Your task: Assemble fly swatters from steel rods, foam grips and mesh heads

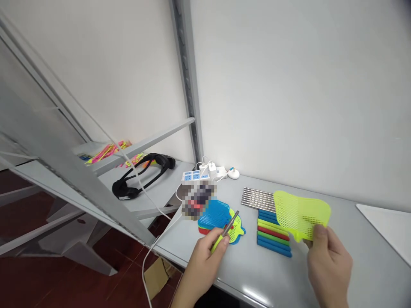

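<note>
My left hand (205, 261) is closed round a thin rod with a yellow-green grip and a metal shaft (226, 233), held over a small pile of flat plastic mesh heads (213, 214) in blue, yellow and red. My right hand (327, 261) pinches a yellow-green mesh swatter head (300, 211) by its narrow neck, lifted above the grey table (359, 256). Under that head lies a row of coloured handle rods (272, 233) with metal shafts (257, 197) side by side.
A white power strip (201, 174) with plugs and cables lies by the wall. A black headset-like band (143, 175) rests on the left table, with bright pink and yellow sticks (105, 152) behind it. Grey shelf posts cross the left. A white sheet (388, 224) lies far right.
</note>
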Demonstrator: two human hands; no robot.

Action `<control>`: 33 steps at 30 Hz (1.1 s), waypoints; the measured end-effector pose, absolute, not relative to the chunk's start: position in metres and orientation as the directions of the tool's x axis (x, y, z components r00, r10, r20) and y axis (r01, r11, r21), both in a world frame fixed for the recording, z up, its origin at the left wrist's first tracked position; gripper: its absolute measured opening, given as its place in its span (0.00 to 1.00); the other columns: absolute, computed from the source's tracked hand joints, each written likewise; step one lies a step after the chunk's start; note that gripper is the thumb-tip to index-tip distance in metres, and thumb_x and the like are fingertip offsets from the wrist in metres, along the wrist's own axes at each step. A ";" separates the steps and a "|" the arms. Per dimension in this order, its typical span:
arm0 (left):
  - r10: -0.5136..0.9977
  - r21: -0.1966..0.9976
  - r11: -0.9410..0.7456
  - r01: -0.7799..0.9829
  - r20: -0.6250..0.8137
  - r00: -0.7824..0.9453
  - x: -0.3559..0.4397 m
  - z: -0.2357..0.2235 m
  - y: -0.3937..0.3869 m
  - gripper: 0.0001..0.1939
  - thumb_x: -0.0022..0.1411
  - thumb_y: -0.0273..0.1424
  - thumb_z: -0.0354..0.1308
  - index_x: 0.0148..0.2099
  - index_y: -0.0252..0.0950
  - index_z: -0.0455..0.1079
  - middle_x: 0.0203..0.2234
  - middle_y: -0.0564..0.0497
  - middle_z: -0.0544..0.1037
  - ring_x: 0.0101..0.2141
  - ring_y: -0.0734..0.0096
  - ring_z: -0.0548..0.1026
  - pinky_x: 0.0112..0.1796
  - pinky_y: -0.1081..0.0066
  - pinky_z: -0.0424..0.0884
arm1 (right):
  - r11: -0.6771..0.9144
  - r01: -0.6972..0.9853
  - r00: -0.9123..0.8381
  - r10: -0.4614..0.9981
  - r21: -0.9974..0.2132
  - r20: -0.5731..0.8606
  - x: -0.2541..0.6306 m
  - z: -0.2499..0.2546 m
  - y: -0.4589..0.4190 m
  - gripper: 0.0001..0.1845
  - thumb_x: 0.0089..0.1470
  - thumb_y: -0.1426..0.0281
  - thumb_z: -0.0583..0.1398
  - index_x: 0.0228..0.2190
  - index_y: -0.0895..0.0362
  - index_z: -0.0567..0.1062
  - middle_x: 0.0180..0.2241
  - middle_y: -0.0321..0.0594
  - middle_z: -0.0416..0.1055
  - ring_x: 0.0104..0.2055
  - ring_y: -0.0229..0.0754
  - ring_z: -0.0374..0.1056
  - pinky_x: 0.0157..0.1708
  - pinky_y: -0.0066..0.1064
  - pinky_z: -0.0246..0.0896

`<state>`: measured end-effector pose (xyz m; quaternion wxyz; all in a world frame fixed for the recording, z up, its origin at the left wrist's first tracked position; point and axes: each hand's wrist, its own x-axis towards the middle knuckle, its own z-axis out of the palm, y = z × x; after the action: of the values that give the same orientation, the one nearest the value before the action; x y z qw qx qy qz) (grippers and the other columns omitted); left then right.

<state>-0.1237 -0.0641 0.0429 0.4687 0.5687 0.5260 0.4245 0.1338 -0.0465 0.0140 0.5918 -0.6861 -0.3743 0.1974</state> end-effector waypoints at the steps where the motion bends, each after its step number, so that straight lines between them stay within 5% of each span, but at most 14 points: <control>1: 0.991 0.969 -0.044 0.242 0.013 0.130 -0.115 0.047 -0.059 0.17 0.66 0.44 0.51 0.37 0.37 0.73 0.29 0.51 0.74 0.32 0.67 0.69 0.33 0.73 0.63 | -0.027 0.094 0.683 0.729 -0.995 0.045 0.144 0.013 -0.048 0.18 0.58 0.53 0.57 0.38 0.53 0.75 0.31 0.39 0.71 0.28 0.39 0.65 0.24 0.31 0.59; 5: 0.916 0.837 -0.304 0.456 0.124 0.382 -0.071 0.068 -0.026 0.17 0.69 0.42 0.47 0.36 0.39 0.72 0.25 0.55 0.73 0.28 0.69 0.70 0.29 0.74 0.61 | 0.124 -0.442 0.586 0.789 -0.888 -0.182 0.178 0.015 -0.044 0.17 0.47 0.61 0.68 0.38 0.53 0.73 0.36 0.36 0.72 0.28 0.35 0.66 0.27 0.29 0.67; 9: 0.815 0.509 -0.558 0.655 0.190 0.547 -0.028 0.086 0.021 0.17 0.71 0.41 0.42 0.39 0.41 0.69 0.25 0.54 0.74 0.26 0.67 0.71 0.26 0.74 0.58 | 0.095 -0.592 0.424 0.882 -0.800 -0.208 0.198 0.030 -0.027 0.13 0.48 0.66 0.66 0.34 0.53 0.69 0.23 0.29 0.64 0.25 0.37 0.66 0.26 0.29 0.66; 13: 0.788 0.396 -0.612 0.685 0.228 0.572 -0.009 0.091 0.058 0.16 0.72 0.40 0.42 0.41 0.40 0.68 0.26 0.51 0.76 0.28 0.64 0.73 0.26 0.72 0.57 | 0.158 -0.459 0.311 0.950 -0.874 0.008 0.207 0.048 0.001 0.10 0.58 0.60 0.56 0.30 0.53 0.64 0.18 0.29 0.59 0.20 0.37 0.58 0.22 0.31 0.59; 20: 0.743 0.285 -0.669 0.687 0.291 0.603 -0.021 0.079 0.066 0.15 0.73 0.37 0.40 0.45 0.42 0.68 0.30 0.52 0.78 0.31 0.65 0.76 0.28 0.71 0.60 | 0.182 -0.347 0.314 0.947 -0.920 0.069 0.214 0.041 0.026 0.17 0.61 0.58 0.54 0.24 0.54 0.60 0.17 0.27 0.52 0.19 0.33 0.46 0.20 0.29 0.49; 33: 0.649 0.136 -0.750 0.647 0.339 0.681 -0.013 0.055 0.062 0.14 0.72 0.36 0.43 0.51 0.42 0.68 0.32 0.51 0.78 0.31 0.65 0.77 0.28 0.70 0.64 | 0.252 -0.160 0.473 0.868 -0.955 0.150 0.199 0.023 0.002 0.19 0.56 0.55 0.59 0.24 0.54 0.62 0.20 0.29 0.54 0.20 0.34 0.50 0.20 0.29 0.50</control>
<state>-0.0130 0.0617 0.0546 0.0027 0.9168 0.3536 0.1857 0.1992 0.0020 0.0226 0.7040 -0.4908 -0.3610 0.3650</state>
